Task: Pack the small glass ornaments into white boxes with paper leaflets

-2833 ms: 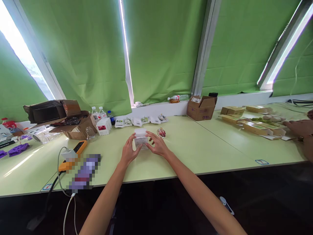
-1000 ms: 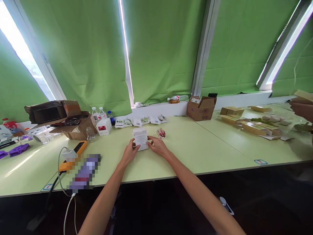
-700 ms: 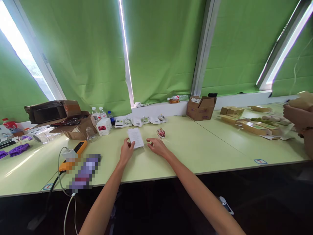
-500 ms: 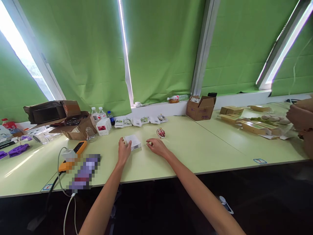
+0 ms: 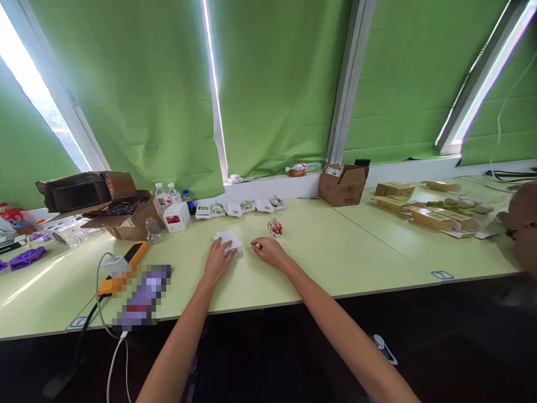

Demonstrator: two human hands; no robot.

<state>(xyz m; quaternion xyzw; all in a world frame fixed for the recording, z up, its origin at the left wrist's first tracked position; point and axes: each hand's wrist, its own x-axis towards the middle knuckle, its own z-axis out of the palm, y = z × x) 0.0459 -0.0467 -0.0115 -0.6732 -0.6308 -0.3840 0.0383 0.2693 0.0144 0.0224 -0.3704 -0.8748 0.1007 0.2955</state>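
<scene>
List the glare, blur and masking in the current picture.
Head view: glare burns out the window gap at far left and streaks the table; head view, right edge: a co-worker's arm is blurred; head view, lower left: the phone is pixelated; head view, centre: the left hand looks fairly sharp.

Smooth matt paperboard box (image 5: 235, 240), smooth glossy tabletop (image 5: 335, 252), clear plastic bottle (image 5: 311, 167), matt cardboard carton (image 5: 342, 190).

Two bare forearms, the slender left one (image 5: 180, 330) and the slender right one (image 5: 335, 322), reach forward and converge. The bare left hand (image 5: 218, 259) is palm-down, thumb apart from fingers; the bare right hand (image 5: 268, 252) points leftward, fingers loosely bent.
</scene>
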